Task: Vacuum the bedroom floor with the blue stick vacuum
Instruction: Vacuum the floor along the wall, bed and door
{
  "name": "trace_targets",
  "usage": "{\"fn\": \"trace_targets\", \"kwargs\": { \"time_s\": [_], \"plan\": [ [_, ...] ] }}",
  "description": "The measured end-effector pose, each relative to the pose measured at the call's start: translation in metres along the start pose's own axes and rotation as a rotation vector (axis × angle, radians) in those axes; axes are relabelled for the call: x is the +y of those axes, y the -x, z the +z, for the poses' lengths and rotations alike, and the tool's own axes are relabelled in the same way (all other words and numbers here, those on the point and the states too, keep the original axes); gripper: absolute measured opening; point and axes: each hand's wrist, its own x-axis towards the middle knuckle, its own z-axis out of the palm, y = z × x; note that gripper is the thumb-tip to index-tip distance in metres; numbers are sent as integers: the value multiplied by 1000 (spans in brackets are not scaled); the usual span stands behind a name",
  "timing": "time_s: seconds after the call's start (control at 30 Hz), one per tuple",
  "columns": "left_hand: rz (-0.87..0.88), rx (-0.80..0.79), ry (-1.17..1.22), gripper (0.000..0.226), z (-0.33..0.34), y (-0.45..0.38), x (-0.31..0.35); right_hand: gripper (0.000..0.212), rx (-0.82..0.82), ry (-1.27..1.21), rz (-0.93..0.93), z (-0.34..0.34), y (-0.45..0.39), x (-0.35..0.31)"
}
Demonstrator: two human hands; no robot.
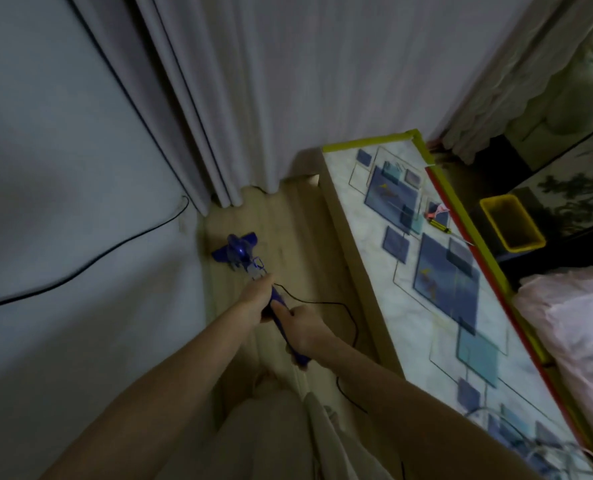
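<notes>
Blue stick vacuum (243,258) gripped by both hands, left hand (258,301) forward, right hand (305,329) behind. Head on the floor (288,230) near the curtain (253,98). Probably mid-task; coverage unclear.

The room is sitting in dim, bluish light, with no lamp or window showing — colours are coming through muted and greyish. The wall (63,168) is carrying a soft dark patch toward its left. Motion blur is smearing the curtain (253,98) folds and the patterned surface (444,271), most heavily at its near right corner. The wide lens is bending straight lines near the frame edges — the curtain and wall are leaning inward. The forearms are looking soft and grainy.
</notes>
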Motion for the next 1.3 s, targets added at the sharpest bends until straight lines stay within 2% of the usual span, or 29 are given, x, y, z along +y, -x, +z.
{"fn": "trace_targets", "kwargs": {
  "time_s": [0.17, 0.27, 0.47, 0.57, 0.73, 0.97, 1.1, 1.3],
  "plan": [
    [51, 82, -105, 16, -22, -28, -8, 52, -22, -102, 54, 25, -13, -5],
    [13, 88, -115, 24, -22, -24, -16, 53, -60, -82, 18, 21, 1, -5],
    [-112, -89, 33, 24, 23, 29, -35, 60, -153, 39, 35, -43, 52, 30],
    [-143, -173, 138, 20, 50, 48, -40, 54, -145, 181, 33, -83, 72, 36],
    [-141, -254, 216, 16, 70, 59, -34, 59, -161, 266, 17, -116, 80, 35],
    [-78, -188, 239, 18, 50, 44, -34, 60, -124, 275, -16, -85, 48, 38],
    [-52, -143, 204, 20, 33, 40, -41, 60, -119, 158, 9, -55, 42, 45],
    [-67, -258, 276, 26, 31, 58, -52, 59, -54, 127, -9, -62, 75, 47]
  ]
}}
